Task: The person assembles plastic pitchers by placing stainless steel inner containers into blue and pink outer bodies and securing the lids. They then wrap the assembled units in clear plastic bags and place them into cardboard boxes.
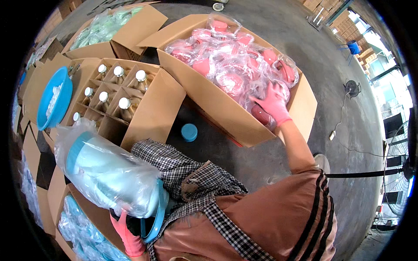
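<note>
While the pink-gloved left hand (129,237) is clamped on the near end of the blue container (117,174), held tilted in a clear bag (63,141) at the near left, the pink-gloved right hand (275,102), well apart from it, rests on bagged red containers (230,82) in the open carton (209,102) farther right; whether it grips one cannot be told. Left of that carton stands a divided box (159,106) of white-capped bottles (126,108), with a blue basin (54,100) farther left and a round blue lid (189,132) on the floor (257,163) near the box.
</note>
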A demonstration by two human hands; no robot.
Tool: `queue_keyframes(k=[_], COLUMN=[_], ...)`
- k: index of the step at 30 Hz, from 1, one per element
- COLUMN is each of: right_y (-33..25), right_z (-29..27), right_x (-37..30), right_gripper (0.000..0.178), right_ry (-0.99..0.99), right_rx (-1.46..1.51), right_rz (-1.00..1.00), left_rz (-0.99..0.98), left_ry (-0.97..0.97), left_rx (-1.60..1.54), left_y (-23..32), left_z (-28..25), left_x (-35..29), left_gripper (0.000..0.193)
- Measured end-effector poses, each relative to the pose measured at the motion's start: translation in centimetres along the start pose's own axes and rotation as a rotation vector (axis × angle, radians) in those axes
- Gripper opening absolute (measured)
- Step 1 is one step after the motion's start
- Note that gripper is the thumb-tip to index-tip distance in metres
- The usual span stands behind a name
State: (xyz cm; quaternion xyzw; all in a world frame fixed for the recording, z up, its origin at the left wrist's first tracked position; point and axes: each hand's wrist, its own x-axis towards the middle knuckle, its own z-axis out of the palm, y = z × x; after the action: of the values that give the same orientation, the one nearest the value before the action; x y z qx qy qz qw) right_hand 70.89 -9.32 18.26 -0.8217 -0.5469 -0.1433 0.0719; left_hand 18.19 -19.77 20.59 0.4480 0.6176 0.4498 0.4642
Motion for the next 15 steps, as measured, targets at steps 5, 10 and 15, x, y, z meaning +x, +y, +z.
queue_keyframes(k=[5,10,15], right_y=[8.1,9.9,8.9], right_z=[7.2,5.3,-5.5], right_x=[-4.7,-2.5,0.6], right_gripper=[0.049,0.024,0.025], right_ry=[-0.245,0.159,0.503], right_rx=[0.316,1.469,1.516], right_rz=[0.32,0.641,0.416], left_rz=[0.026,-0.015,0.201], left_ry=[0.026,0.084,0.031], left_rx=[0.105,0.076,0.229], left_y=[-0.8,-0.5,-1.3], left_z=[-0.2,0.1,1.0], left_x=[0.3,0.8,1.4], left_gripper=[0.031,0.031,0.036])
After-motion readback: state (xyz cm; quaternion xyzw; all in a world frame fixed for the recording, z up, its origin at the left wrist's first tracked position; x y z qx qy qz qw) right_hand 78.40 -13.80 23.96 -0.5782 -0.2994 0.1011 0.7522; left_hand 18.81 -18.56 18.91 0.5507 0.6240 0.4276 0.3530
